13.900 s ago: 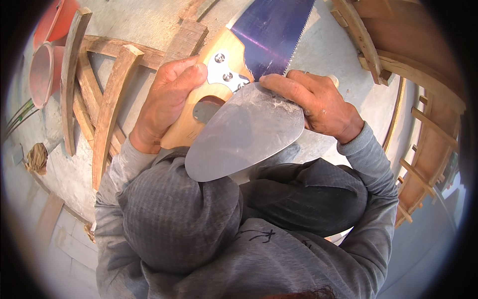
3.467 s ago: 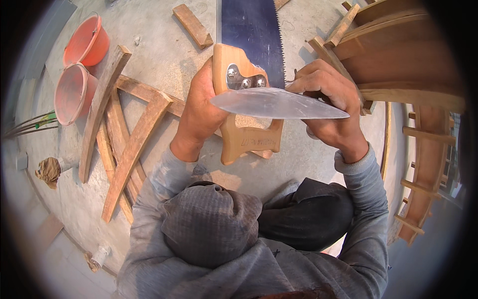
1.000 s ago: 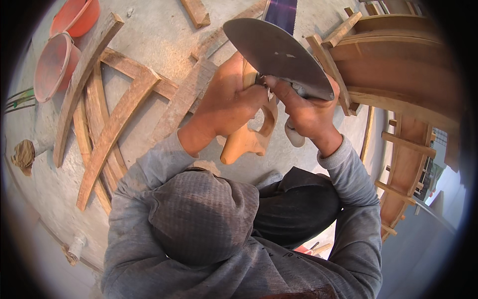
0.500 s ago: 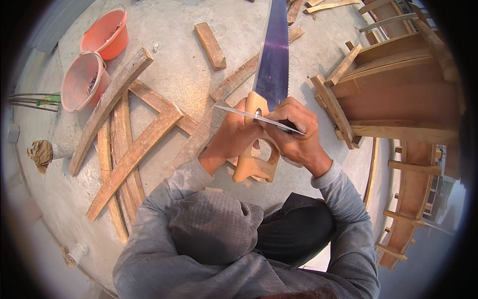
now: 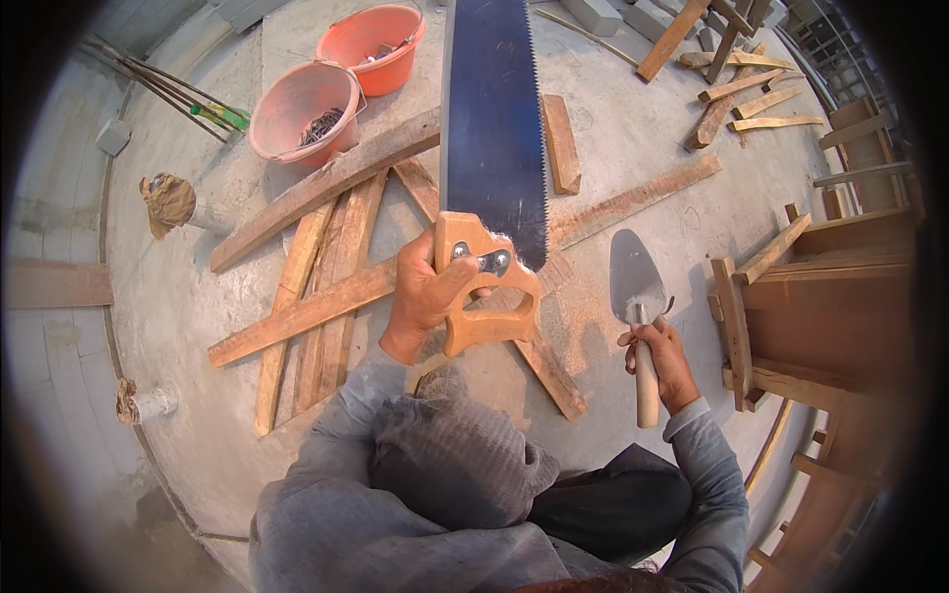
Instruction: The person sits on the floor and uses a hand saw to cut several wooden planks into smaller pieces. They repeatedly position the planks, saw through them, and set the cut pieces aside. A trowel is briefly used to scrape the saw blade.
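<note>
A handsaw (image 5: 494,128) with a broad dark-blue blade and a wooden handle points away from me, its teeth to the right. My left hand (image 5: 420,296) is closed on the left side of that handle, the thumb near two round metal screws. Off to the right, my right hand (image 5: 667,364) grips a trowel (image 5: 638,282) where its grey pointed blade meets the wooden grip. The trowel's blade points away from me and touches nothing.
Left of the saw, several wooden boards (image 5: 306,326) lie crossed on the concrete floor. Two orange buckets (image 5: 287,148) stand behind them, the nearer one with small dark pieces inside. A wooden block (image 5: 560,143) lies beyond. Timber formwork (image 5: 820,326) stands at the right.
The trowel, earlier with its edge against a screw on the saw handle, has moved right, away from the saw. My left hand still holds the saw, now turned to show its side.
</note>
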### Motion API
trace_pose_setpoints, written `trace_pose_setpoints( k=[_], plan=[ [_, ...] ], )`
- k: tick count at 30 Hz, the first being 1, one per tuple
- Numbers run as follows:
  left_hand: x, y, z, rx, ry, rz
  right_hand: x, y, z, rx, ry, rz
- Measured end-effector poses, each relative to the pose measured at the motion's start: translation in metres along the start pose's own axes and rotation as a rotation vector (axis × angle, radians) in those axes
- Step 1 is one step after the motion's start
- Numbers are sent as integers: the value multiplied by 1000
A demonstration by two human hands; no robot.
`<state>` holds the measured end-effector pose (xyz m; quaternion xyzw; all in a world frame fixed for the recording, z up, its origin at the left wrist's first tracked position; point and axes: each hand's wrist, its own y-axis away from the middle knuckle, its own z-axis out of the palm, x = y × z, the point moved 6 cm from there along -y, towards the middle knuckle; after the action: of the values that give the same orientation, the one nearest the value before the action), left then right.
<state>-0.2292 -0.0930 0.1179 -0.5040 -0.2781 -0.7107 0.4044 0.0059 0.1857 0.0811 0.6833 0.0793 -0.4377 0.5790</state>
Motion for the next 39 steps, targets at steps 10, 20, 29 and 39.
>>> trace_pose_setpoints(
  k=[10,20,29,39],
  plan=[
    [46,32,-124,503,4,245,-92,-30,144,-276,530,-330],
    [69,53,-186,730,-26,258,-195,-122,314,-559,9,-504],
    [56,53,-195,755,58,162,-284,-206,387,-526,-201,-691],
    [10,30,-157,616,104,61,-168,-123,233,-204,552,-739]
  ],
)
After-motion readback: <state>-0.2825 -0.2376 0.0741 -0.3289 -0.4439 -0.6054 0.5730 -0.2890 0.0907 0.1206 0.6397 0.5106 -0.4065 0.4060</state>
